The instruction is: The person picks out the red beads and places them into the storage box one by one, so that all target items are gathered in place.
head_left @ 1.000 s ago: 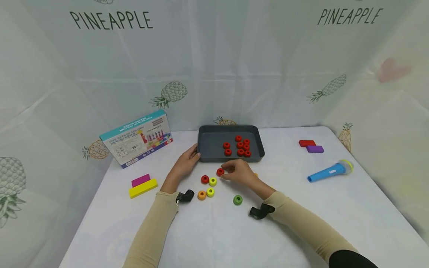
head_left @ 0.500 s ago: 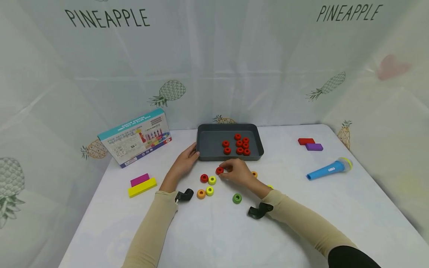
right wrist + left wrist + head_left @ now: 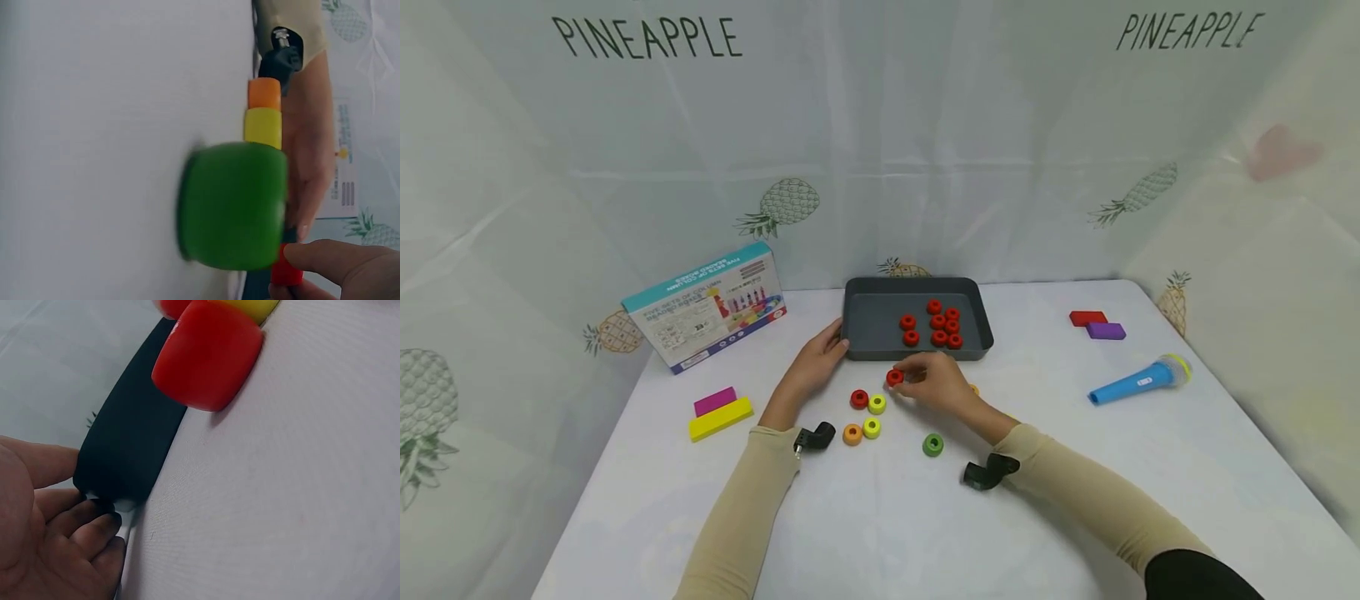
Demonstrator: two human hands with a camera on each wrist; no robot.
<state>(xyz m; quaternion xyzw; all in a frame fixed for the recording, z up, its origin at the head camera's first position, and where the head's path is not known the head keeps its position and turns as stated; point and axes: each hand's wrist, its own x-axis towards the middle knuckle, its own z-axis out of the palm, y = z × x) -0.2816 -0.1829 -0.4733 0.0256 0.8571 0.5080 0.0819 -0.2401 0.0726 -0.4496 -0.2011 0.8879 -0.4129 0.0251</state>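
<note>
Red bead (image 3: 893, 377), ring-shaped, pinched between right thumb and fingertips just off the tray's near wall, low over the table or touching it; contact cannot be told from the head view. Right hand (image 3: 937, 385) lies palm-down, fingers curled onto the bead. Right wrist view shows only a thumb tip against a sliver of red (image 3: 286, 272), behind a large green bead (image 3: 232, 206) that fills the near field.

Tray (image 3: 872, 327), dark grey, holds eight red beads (image 3: 938, 326) clustered right of centre. Only red lies inside, which suggests sorting by colour; the pinched bead sits on the short line to the tray.

Left hand (image 3: 811, 370) rests at the tray's near left corner, fingers relaxed and laid against the wall, holding nothing. Left wrist view confirms fingertips (image 3: 94, 528) touching the dark corner (image 3: 128, 453). Judgement: steadies the tray against sliding.

Loose beads on the table between the forearms: one red (image 3: 859, 399) touching a yellow (image 3: 876, 404); an orange (image 3: 852, 434) touching a second yellow (image 3: 871, 427); the green one apart to the right. An orange edge (image 3: 974, 389) shows behind the right hand.

Farther out: printed box (image 3: 706, 307) standing at left rear; magenta block (image 3: 715, 401) on or against a yellow block (image 3: 720, 418); red block (image 3: 1087, 317) and purple block (image 3: 1106, 331) at right rear; blue toy microphone (image 3: 1138, 381) lying near them.
</note>
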